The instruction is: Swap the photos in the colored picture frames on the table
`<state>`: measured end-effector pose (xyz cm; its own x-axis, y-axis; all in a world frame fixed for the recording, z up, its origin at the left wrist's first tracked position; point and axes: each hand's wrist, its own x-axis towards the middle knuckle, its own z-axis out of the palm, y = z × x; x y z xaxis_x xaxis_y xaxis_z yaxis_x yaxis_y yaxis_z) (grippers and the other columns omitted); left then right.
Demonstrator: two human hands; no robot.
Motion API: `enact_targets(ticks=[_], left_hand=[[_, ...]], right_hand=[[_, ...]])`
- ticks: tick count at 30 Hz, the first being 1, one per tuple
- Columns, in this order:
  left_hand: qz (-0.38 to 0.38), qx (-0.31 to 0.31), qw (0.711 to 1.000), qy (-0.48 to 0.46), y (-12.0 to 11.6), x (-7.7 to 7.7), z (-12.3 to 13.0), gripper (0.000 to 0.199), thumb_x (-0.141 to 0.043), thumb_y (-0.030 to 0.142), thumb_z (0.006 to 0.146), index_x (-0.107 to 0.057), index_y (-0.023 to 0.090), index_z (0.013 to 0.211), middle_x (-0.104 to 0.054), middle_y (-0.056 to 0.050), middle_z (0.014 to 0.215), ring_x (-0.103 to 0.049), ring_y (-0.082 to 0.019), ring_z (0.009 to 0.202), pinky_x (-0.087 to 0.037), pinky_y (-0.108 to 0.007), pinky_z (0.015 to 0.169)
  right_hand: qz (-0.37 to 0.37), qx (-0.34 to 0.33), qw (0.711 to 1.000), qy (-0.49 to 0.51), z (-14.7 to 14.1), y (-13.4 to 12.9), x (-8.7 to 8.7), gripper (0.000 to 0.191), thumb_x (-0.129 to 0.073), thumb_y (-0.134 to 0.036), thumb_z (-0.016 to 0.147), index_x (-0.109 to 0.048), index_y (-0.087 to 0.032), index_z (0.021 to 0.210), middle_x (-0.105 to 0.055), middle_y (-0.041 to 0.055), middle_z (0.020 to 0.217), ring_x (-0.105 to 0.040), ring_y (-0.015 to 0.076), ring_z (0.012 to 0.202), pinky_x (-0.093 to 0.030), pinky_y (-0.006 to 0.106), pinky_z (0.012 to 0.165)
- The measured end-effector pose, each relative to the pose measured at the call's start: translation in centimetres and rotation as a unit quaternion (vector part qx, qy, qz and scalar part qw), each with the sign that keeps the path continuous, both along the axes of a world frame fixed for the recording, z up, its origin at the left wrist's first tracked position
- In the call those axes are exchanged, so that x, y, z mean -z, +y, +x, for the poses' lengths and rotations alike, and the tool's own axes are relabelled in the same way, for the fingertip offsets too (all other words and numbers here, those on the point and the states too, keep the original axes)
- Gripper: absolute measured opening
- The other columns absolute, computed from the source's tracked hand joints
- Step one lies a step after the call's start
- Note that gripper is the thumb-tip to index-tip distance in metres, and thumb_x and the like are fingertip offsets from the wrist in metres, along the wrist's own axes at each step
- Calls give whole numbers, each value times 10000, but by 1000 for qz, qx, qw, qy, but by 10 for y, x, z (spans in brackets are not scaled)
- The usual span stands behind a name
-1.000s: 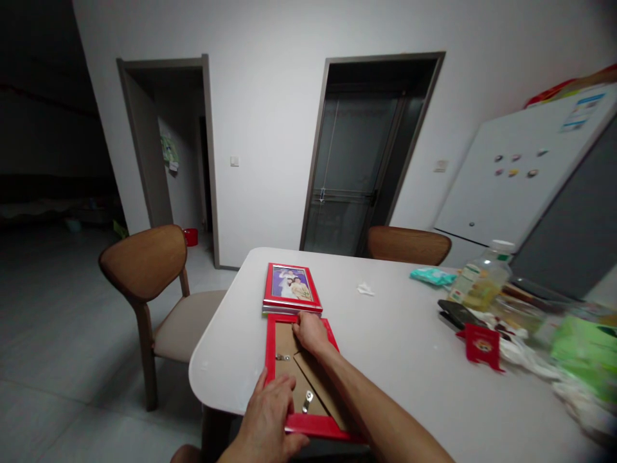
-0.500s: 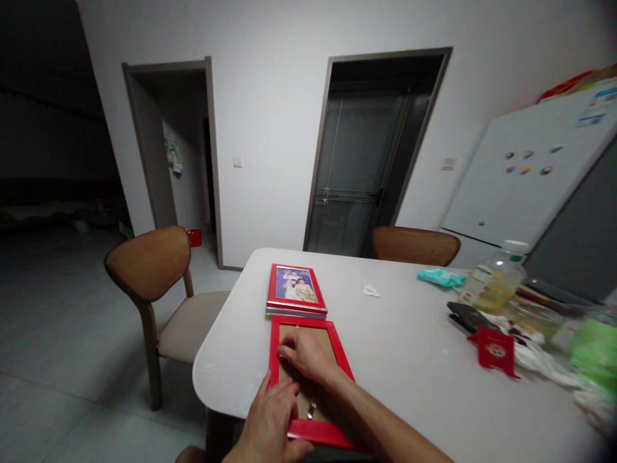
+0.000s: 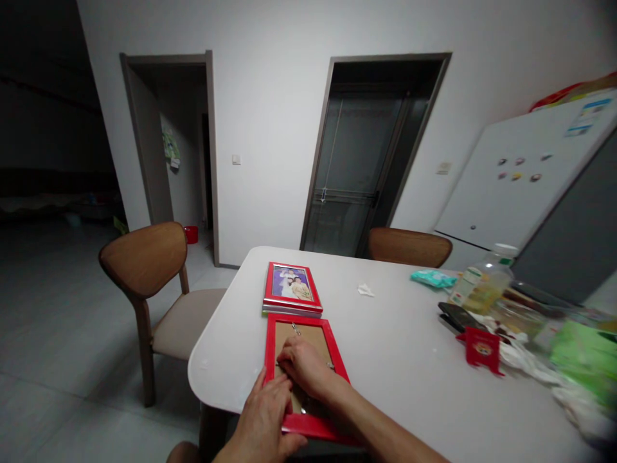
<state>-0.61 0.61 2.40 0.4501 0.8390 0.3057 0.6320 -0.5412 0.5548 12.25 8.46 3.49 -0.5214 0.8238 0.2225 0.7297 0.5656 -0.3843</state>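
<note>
A red picture frame (image 3: 335, 350) lies face down on the white table, its brown backing board (image 3: 315, 335) showing. My left hand (image 3: 265, 411) grips the frame's near left corner, fingers over the left side and thumb along the near bar. My right hand (image 3: 306, 366) is bent over the backing, its fingers pinched together at the left inner edge; whatever is between them is hidden. A metal clip (image 3: 295, 329) shows at the backing's far end, another clip (image 3: 330, 365) at its right side. Just beyond lies a stack of red frames, the top photo frame (image 3: 292, 287) face up.
Scrap paper (image 3: 365, 290) lies mid-table. To the right are a teal packet (image 3: 432, 278), an oil bottle (image 3: 482, 283), a black phone-like object (image 3: 460, 316), a red card (image 3: 482, 349) and a green bag (image 3: 583, 354). Wooden chairs (image 3: 144, 260) stand around the white table (image 3: 385, 334).
My right hand has moved from the far end of the backing down to its left inner edge, uncovering the far clip. My left hand still holds the frame's corner. The view has shifted slightly.
</note>
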Motion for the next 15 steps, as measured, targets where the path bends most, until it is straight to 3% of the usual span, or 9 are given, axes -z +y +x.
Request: enact_targets(ticks=[6, 15], left_hand=[[-12, -5, 1000, 13, 1, -2, 0, 446, -741, 243, 471, -569, 194, 879, -560, -71, 1122, -471, -262, 1065, -221, -476, 992], [-15, -6, 999, 39, -1, -6, 1, 613, -736, 218, 475, -517, 157, 1045, -612, -93, 1032, -491, -268, 1045, -230, -487, 990]], right_hand=[[4, 6, 997, 72, 14, -16, -4, 193, -454, -181, 759, -639, -181, 816, -564, 47, 822, -486, 136, 800, -361, 229, 718], [-16, -56, 998, 10, 33, -38, -11, 237, -411, -204, 794, -646, -189, 763, -557, 44, 778, -454, 159, 832, -347, 257, 738]])
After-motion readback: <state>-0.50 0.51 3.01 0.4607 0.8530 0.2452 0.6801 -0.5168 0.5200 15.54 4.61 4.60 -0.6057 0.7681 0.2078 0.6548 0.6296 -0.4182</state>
